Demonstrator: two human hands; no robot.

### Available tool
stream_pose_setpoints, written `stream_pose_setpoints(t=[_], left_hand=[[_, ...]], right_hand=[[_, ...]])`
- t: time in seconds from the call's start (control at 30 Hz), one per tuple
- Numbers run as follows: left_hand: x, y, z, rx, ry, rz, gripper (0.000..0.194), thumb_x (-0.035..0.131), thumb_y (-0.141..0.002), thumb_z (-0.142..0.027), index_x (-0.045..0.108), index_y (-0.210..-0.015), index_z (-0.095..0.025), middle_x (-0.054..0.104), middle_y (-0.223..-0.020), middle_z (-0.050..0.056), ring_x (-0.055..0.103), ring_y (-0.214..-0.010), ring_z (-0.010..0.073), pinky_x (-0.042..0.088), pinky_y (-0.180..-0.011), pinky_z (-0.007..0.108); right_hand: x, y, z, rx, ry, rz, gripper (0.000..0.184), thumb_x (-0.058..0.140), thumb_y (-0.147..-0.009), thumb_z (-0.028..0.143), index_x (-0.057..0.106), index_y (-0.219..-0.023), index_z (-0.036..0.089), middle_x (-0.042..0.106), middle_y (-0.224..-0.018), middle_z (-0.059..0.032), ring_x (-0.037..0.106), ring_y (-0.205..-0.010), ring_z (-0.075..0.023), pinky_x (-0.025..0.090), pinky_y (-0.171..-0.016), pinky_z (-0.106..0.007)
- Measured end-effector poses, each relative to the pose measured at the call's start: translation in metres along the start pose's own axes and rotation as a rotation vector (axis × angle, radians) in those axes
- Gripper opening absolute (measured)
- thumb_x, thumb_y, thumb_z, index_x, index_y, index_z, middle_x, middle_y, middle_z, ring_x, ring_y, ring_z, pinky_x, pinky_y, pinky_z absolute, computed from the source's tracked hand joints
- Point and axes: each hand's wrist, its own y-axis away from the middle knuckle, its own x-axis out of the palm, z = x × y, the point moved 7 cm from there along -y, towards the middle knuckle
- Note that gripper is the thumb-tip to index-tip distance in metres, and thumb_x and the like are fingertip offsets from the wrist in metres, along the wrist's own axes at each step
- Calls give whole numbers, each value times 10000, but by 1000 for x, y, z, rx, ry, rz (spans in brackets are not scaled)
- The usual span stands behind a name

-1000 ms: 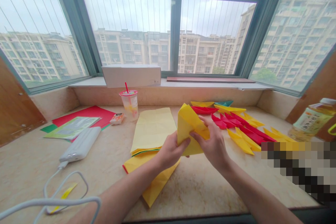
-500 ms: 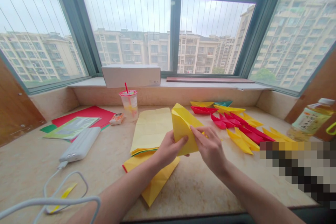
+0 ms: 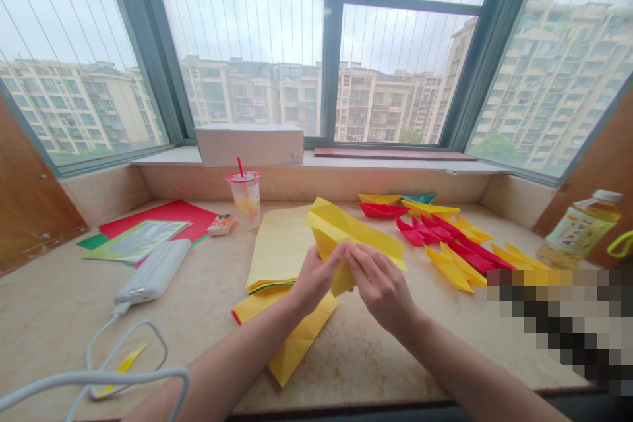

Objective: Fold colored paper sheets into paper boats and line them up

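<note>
A partly folded sheet of yellow paper (image 3: 353, 227) is held up above the counter between both hands. My left hand (image 3: 319, 277) grips its lower left part, thumb pressed on the near face. With bent fingers my right hand (image 3: 378, 283) pinches the paper beside the left thumb; the two hands touch. Beneath and behind them lies a stack of pale yellow paper (image 3: 277, 244). Nearer to me, partly under my left forearm, rests a creased yellow sheet (image 3: 301, 343) with a red edge showing. Folded paper boats in red (image 3: 383, 210), yellow (image 3: 452, 267) and teal stand at the right.
On the left are a white power bank (image 3: 153, 270) with a cable (image 3: 93, 379), red paper (image 3: 168, 214) and a small orange-white packet (image 3: 221, 224). A lidded cup (image 3: 244, 201) stands behind. A drink bottle (image 3: 578, 231) is at the right, a white box (image 3: 250, 145) on the sill.
The yellow paper has tilted, its upper flap now spread out to the right. My right hand has shifted left and down, closing up against my left hand.
</note>
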Motion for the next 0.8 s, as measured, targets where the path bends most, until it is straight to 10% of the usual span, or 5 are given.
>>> stream_pose_setpoints(t=[0.27,0.53,0.8], left_hand=[[-13,-8,-9,90,192,-74,501,702,-793,-446,645,-1172,-124,747,-944,111,708,-881,243,557,-767,326],[-14,-10,-11,94,-7,46,471,661,-828,-493,677,-1126,-129,728,-1044,113,682,-944,244,533,-833,333],[-5,-9,-14,161,-105,154,365,652,-857,-418,679,-1117,-162,709,-1067,88,648,-990,228,499,-909,342]], right_hand=[[10,-1,-13,21,-379,38,661,429,-909,32,243,-1531,156,521,-1429,-151,426,-1379,-257,438,-1096,-523],[5,6,-43,280,-566,-115,359,513,-944,137,582,-1278,249,662,-1214,-105,608,-1171,-237,534,-968,-455],[6,12,-52,327,-390,-149,393,635,-896,219,574,-1282,249,606,-1100,-114,601,-1024,-252,535,-871,-451]])
